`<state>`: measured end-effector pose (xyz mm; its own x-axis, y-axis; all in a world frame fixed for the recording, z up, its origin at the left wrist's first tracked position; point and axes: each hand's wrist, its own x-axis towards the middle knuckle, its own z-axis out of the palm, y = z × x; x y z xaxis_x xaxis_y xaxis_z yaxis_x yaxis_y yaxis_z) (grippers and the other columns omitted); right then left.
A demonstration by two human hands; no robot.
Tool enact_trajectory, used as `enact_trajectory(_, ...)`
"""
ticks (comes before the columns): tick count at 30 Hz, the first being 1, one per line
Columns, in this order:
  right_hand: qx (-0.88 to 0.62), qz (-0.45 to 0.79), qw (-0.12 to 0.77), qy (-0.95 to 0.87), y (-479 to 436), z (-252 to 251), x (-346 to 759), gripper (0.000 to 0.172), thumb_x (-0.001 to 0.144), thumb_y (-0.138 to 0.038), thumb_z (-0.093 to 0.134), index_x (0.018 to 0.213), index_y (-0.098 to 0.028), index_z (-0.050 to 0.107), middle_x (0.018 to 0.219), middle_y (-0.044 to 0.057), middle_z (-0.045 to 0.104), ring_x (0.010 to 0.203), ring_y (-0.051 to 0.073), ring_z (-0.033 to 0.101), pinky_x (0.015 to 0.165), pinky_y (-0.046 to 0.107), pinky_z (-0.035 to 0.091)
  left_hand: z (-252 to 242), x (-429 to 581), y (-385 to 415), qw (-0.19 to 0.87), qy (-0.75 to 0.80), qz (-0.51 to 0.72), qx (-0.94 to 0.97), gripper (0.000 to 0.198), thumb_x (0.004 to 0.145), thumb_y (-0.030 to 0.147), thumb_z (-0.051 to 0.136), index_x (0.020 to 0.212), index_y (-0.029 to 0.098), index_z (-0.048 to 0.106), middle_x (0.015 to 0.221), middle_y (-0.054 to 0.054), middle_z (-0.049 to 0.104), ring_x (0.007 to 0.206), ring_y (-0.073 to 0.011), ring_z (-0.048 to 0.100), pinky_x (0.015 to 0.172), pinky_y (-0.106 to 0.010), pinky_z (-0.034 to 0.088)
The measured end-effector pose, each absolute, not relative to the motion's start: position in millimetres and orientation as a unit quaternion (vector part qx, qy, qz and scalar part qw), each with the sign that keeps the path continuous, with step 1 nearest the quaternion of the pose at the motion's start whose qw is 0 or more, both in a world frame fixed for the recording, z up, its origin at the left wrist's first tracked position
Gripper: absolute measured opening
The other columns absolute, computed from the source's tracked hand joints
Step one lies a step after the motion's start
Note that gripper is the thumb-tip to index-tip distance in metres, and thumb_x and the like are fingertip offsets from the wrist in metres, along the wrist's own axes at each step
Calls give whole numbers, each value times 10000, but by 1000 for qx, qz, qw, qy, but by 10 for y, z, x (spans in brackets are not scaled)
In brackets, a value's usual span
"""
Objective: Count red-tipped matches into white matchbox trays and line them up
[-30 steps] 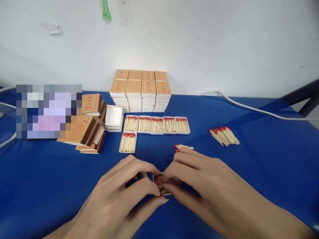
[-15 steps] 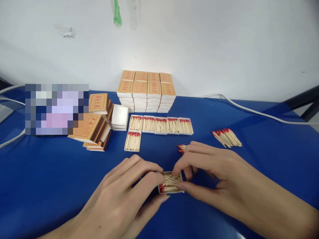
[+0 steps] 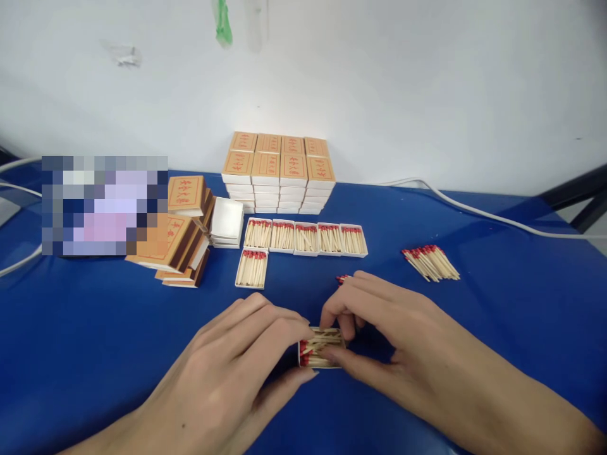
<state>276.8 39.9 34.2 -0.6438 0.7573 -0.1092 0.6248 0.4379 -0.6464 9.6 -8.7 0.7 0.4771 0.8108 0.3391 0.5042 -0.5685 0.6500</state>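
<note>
A white matchbox tray (image 3: pixel 299 356) lies on the blue table in front of me, with red-tipped matches (image 3: pixel 320 359) inside it, some crossing at an angle. My left hand (image 3: pixel 237 363) curls round the tray's left end, thumb at the near side and fingertips at the far rim. The thumb and index finger of my right hand (image 3: pixel 408 341) reach into the tray's right part and press on the matches there. Behind my right hand a small bunch of matches (image 3: pixel 341 279) shows only its red heads; the rest is hidden.
Filled trays (image 3: pixel 306 239) form a row, with one filled tray (image 3: pixel 251 269) before it. Stacked matchboxes (image 3: pixel 279 167) stand against the wall. Left are empty trays (image 3: pixel 227 218), piled covers (image 3: pixel 164 243) and a blurred patch. Loose matches (image 3: pixel 430 263) and a cable (image 3: pixel 474 210) lie right.
My right hand has shifted slightly left, its thumb and index finger further over the tray. The matches in the tray lie a little differently. My left hand stays round the tray.
</note>
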Motion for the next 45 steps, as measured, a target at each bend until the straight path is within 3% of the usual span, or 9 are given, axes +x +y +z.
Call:
enact_trajectory(6, -417, 304, 113, -849, 373, 334, 2776, 82, 1205, -330, 657, 1135, -302, 690, 1110, 9, 723, 962, 174, 683, 782, 305, 550, 15, 85, -86, 248, 404, 313, 823, 220, 1149, 139, 750, 1315, 265, 679, 1247, 16, 803, 1091, -150, 737, 992, -293, 631)
enact_trajectory(11, -450, 221, 175, -847, 474, 391, 2896, 82, 1166, -399, 716, 1167, -324, 749, 1011, 7, 757, 825, 193, 702, 710, 327, 561, -9, 47, -102, 245, 406, 300, 828, 243, 1144, 145, 752, 1337, 264, 667, 1272, 1, 789, 1124, -169, 725, 997, -306, 622)
enact_trajectory(15, -494, 107, 171, -846, 600, 357, 3054, 257, 1156, -568, 704, 1165, -323, 783, 955, 23, 764, 729, 218, 692, 642, 370, 502, -51, 36, -107, 229, 405, 303, 832, 262, 1137, 132, 740, 1353, 259, 662, 1267, -15, 783, 1111, -183, 723, 983, -319, 625)
enact_trajectory(18, -494, 77, 127, -857, 638, 278, 3130, 324, 1163, -611, 686, 1182, -303, 783, 1049, 41, 782, 789, 226, 716, 695, 387, 514, -62, 41, -106, 220, 402, 304, 835, 281, 1128, 117, 746, 1356, 260, 664, 1259, -13, 784, 1096, -178, 727, 982, -307, 624)
enact_trajectory(27, -444, 92, 126, -882, 582, 246, 3007, 335, 1258, -407, 546, 1048, -246, 752, 1078, 50, 742, 919, 225, 700, 816, 405, 524, -49, 42, -86, 234, 405, 303, 830, 249, 1131, 150, 745, 1334, 271, 668, 1230, -15, 797, 1064, -184, 765, 928, -295, 648)
enact_trajectory(36, -410, 43, 141, -900, 572, 251, 2931, 295, 1248, -318, 562, 1045, -236, 759, 1093, 66, 764, 966, 260, 699, 801, 419, 513, -41, 52, -68, 214, 430, 312, 820, 303, 1163, 203, 715, 1450, 279, 652, 1188, 6, 803, 1019, -165, 780, 916, -261, 655)
enact_trajectory(40, -420, 91, 180, -885, 520, 350, 2879, 236, 1242, -356, 596, 1093, -261, 751, 1106, 47, 762, 959, 221, 734, 848, 373, 577, -32, 44, -72, 212, 435, 307, 820, 328, 1169, 221, 714, 1481, 282, 635, 1234, 11, 801, 1065, -159, 772, 954, -250, 654)
enact_trajectory(45, -353, 172, 155, -906, 365, 378, 2760, 237, 1236, -237, 555, 1141, -272, 769, 1111, 50, 761, 968, 204, 728, 770, 309, 615, -50, 71, -88, 215, 441, 310, 815, 324, 1175, 229, 702, 1482, 289, 620, 1178, 12, 789, 1029, -165, 775, 933, -256, 668)
